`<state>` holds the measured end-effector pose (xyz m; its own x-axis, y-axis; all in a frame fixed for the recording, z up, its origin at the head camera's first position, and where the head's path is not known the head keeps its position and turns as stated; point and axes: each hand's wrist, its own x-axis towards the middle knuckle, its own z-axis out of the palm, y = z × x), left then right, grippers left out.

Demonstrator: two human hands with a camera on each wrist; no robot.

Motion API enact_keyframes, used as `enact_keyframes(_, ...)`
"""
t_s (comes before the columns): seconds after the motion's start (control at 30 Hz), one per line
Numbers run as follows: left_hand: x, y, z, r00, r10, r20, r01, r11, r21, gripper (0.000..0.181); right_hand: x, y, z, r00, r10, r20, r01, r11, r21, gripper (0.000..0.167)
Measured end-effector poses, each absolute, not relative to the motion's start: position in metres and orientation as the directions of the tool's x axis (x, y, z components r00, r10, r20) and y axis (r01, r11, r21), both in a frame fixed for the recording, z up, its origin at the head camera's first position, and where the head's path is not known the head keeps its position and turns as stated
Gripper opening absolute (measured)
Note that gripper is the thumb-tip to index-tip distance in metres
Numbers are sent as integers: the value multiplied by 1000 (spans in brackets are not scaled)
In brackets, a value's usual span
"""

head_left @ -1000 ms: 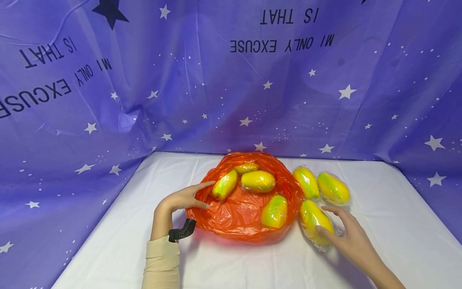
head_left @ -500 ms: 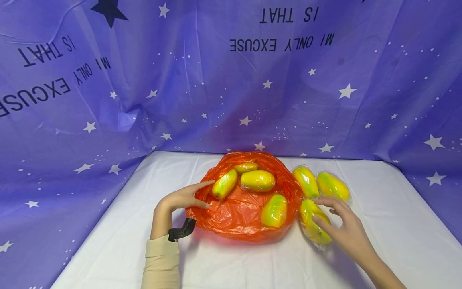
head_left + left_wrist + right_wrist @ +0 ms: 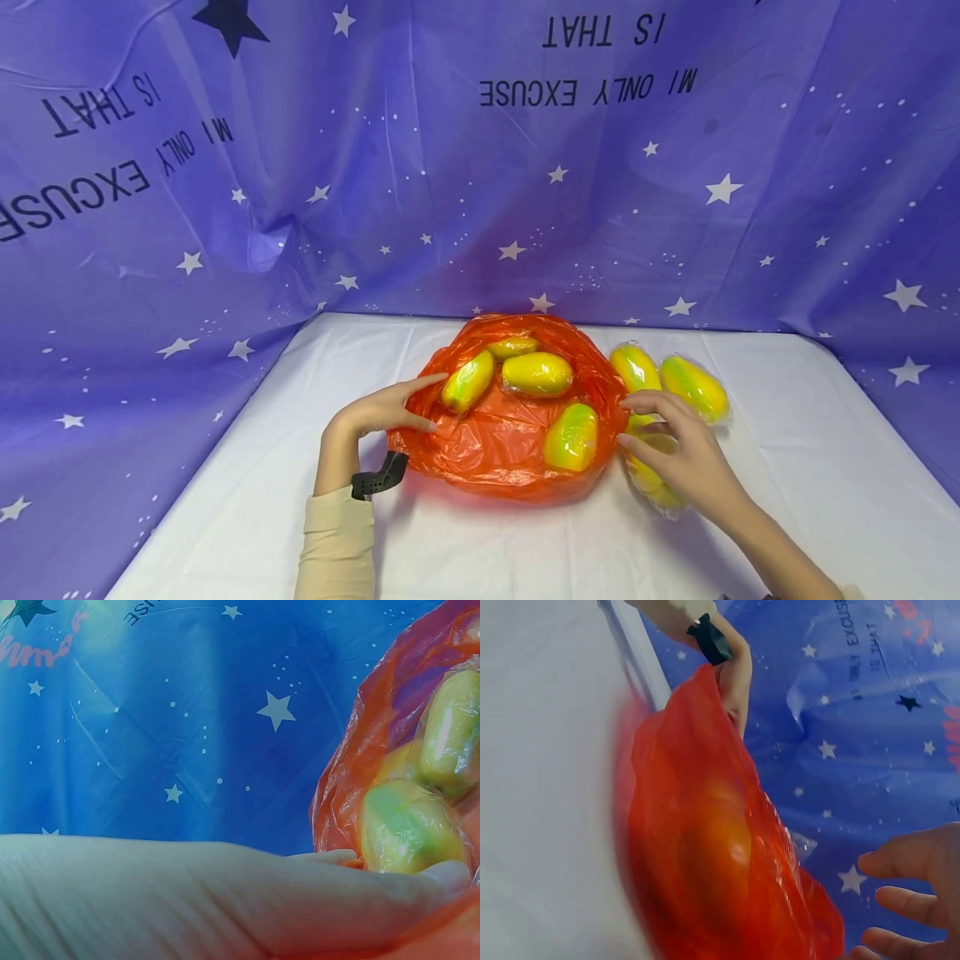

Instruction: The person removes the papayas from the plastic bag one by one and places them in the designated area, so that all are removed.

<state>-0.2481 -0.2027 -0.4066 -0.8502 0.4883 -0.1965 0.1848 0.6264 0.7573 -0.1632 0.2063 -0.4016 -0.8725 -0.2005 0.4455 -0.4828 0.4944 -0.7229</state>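
A red plastic bag [image 3: 495, 446] lies with its mouth spread on the white table. Several yellow-green, mango-like fruits [image 3: 537, 375] in clear film are inside it. My left hand [image 3: 378, 410] rests at the bag's left rim, thumb and index finger stretched apart over the plastic; in the left wrist view the thumb lies beside one fruit [image 3: 412, 825]. My right hand [image 3: 686, 450] is beside the bag's right rim, fingers spread and bent with nothing between them. It partly hides a wrapped fruit [image 3: 660, 487] on the table. In the right wrist view its fingers stand apart from the bag [image 3: 705, 772].
Two more wrapped fruits, a left one [image 3: 633, 367] and a right one [image 3: 695, 389], lie right of the bag. A purple star-printed curtain [image 3: 450, 167] surrounds the back and sides of the white table [image 3: 810, 433].
My right hand has left the nearest loose fruit and moved left and a little away from me, to the bag's right rim. The left hand, bag and fruits look unmoved.
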Motion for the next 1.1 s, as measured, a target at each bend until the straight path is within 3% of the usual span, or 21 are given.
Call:
enact_keyframes(0.3, -249, -203, -407, -854, 480, -201, 177, 630, 756, 79, -173, 186, -394, -865, -291, 408, -501, 478, -721, 40)
enact_keyframes(0.6, -249, -202, -406, -850, 488, -199, 189, 635, 749, 79, -178, 176, -389, -883, -323, 339, -469, 620, -629, 42)
enact_keyframes(1.1, -248, -202, -406, -849, 488, -201, 184, 631, 754, 80, -187, 171, -391, -897, -375, 235, -439, 687, -579, 54)
